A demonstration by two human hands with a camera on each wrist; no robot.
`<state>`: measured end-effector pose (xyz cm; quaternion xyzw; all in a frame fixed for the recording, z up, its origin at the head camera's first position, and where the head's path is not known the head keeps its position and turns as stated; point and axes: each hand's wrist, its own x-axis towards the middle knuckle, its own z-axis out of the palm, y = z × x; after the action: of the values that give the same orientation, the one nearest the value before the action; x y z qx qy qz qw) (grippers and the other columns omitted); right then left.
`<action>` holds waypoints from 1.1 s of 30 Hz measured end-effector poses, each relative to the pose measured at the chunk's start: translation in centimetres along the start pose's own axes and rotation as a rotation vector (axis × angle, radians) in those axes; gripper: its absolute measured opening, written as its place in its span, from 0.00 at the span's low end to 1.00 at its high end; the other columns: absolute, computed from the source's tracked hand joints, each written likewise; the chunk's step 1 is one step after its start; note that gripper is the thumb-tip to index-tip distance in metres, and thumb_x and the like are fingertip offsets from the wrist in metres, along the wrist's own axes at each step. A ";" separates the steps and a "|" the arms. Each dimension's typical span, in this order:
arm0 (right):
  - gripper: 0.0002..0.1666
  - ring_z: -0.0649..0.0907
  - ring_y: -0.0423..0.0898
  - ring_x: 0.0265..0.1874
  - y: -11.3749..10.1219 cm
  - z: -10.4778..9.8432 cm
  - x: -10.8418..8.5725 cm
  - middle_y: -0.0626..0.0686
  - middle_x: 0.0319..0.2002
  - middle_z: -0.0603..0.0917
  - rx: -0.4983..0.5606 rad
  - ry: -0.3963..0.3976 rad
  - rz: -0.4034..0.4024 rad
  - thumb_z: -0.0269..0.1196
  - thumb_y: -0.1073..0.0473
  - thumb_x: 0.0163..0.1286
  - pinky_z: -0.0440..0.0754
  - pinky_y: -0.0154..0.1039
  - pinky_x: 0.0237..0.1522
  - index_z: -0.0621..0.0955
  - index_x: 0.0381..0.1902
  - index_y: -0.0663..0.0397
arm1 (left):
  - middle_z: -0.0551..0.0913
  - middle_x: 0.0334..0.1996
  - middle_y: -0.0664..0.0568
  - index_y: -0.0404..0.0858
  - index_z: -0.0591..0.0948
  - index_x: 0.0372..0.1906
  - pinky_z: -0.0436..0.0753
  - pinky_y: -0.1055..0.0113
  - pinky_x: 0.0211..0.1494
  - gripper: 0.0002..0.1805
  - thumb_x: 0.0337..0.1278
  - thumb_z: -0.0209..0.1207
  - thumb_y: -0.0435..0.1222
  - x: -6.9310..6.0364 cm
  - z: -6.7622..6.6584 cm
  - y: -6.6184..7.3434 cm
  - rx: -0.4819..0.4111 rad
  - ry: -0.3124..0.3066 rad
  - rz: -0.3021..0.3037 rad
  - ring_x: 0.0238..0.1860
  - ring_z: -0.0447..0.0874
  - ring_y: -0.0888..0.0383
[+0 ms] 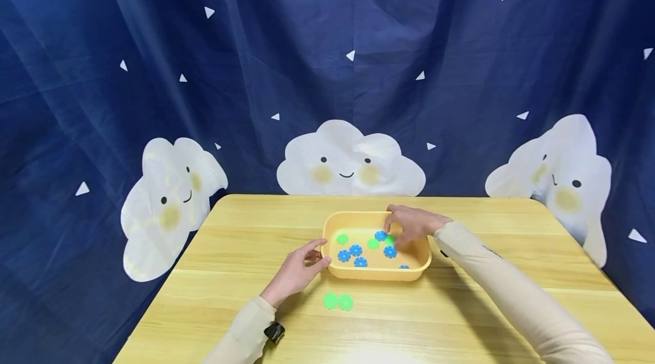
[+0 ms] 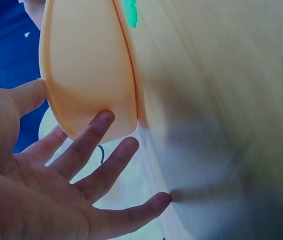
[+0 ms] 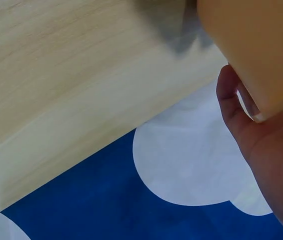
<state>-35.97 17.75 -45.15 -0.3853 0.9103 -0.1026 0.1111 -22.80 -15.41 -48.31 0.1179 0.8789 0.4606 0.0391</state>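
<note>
A shallow yellow plastic basin (image 1: 376, 274) stands on the table, holding several notched snowflake discs, such as a blue disc (image 1: 360, 262) and a green disc (image 1: 342, 239). My left hand (image 1: 297, 272) touches the basin's left end; its fingers are spread and fairly straight in the left wrist view, with the thumb at the rim. My right hand (image 1: 413, 223) reaches over the right part of the basin, fingers pointing down beside a green disc (image 1: 390, 240) and a blue disc (image 1: 380, 236). Whether it pinches a disc is unclear; in the right wrist view the basin wall hides most fingers.
Two green discs (image 1: 338, 301) lie edge to edge on the table in front of the basin. The wooden table (image 1: 220, 307) reaches back to a dark blue curtain (image 1: 245, 68) printed with clouds. A black wrist strap (image 1: 274, 332) sits on the left wrist.
</note>
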 end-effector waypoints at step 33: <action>0.14 0.74 0.48 0.46 0.6 1.2 -0.2 0.49 0.47 0.74 -0.118 0.074 -0.004 0.77 0.51 0.48 0.78 0.40 0.37 0.89 0.35 0.37 | 0.86 0.49 0.49 0.42 0.73 0.72 0.84 0.50 0.57 0.33 0.69 0.63 0.51 0.0 0.0 0.0 0.003 -0.005 -0.002 0.57 0.82 0.45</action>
<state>-35.88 18.17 -46.43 -0.3891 0.9174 -0.0635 0.0541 -22.84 -15.35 -48.30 0.1184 0.8795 0.4591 0.0417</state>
